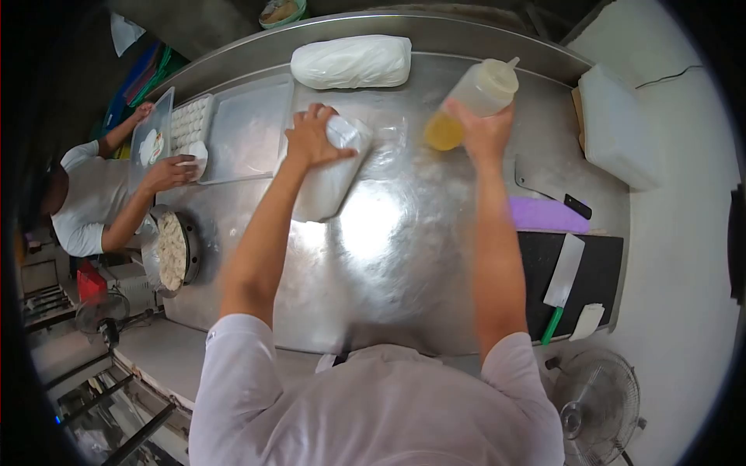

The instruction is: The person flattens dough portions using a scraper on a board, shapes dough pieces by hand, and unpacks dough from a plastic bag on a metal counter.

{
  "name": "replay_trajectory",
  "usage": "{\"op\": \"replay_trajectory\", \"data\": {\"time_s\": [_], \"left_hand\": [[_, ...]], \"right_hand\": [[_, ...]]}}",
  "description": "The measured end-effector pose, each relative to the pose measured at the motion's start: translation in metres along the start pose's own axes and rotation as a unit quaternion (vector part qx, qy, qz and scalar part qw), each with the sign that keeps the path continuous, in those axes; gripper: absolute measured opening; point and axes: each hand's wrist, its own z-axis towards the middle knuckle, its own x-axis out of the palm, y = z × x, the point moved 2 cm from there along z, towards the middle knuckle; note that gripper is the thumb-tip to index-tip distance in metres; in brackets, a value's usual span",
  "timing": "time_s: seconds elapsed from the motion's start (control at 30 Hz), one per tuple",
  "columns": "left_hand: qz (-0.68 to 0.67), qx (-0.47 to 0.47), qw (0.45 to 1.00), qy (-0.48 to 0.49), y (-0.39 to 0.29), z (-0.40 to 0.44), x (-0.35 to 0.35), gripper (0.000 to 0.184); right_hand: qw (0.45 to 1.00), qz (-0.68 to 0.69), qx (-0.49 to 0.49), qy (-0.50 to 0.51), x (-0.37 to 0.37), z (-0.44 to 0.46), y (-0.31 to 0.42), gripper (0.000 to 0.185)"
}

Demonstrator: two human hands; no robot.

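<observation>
My right hand [483,130] is wrapped round a clear squeeze bottle [483,87] with yellow liquid at its bottom. The bottle leans, its nozzle pointing up and to the right, and is held above the metal table. My left hand [315,140] grips the top of a white plastic-wrapped block [320,190], fingers over its far side and thumb on its right; what is inside the plastic cannot be made out. Behind it lies a second, longer white plastic-wrapped bundle [351,62], touched by neither hand.
The steel table [412,272] has a raised back edge. On the right are a cleaver [564,272], a black board [536,260], a purple cloth [548,213] and a white container [618,128]. At left, a co-worker [97,194] handles trays [249,116] beside a filled pan [172,252].
</observation>
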Motion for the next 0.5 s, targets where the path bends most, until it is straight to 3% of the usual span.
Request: {"op": "replay_trajectory", "data": {"time_s": [0.13, 0.2, 0.33, 0.4, 0.5], "left_hand": [[0.001, 0.048, 0.999, -0.006, -0.021, -0.078, 0.009, 0.094], [-0.01, 0.071, 0.997, -0.019, -0.032, -0.114, 0.01, 0.091], [-0.037, 0.111, 0.992, -0.039, -0.04, -0.173, 0.011, 0.087], [-0.044, 0.128, 0.99, -0.043, -0.042, -0.194, 0.013, 0.084], [-0.075, 0.138, 0.986, -0.055, -0.039, -0.229, 0.026, 0.081]], "right_hand": [[0.989, -0.143, -0.004, -0.041, -0.041, -0.005, -0.038, 0.086], [0.977, -0.19, 0.066, -0.065, -0.054, -0.013, -0.054, 0.093], [0.989, -0.095, 0.037, -0.108, -0.058, -0.037, -0.077, 0.101], [0.95, -0.12, 0.027, -0.285, -0.054, -0.062, -0.093, 0.103], [0.962, -0.165, 0.017, -0.218, 0.002, -0.132, -0.102, 0.082]]}}
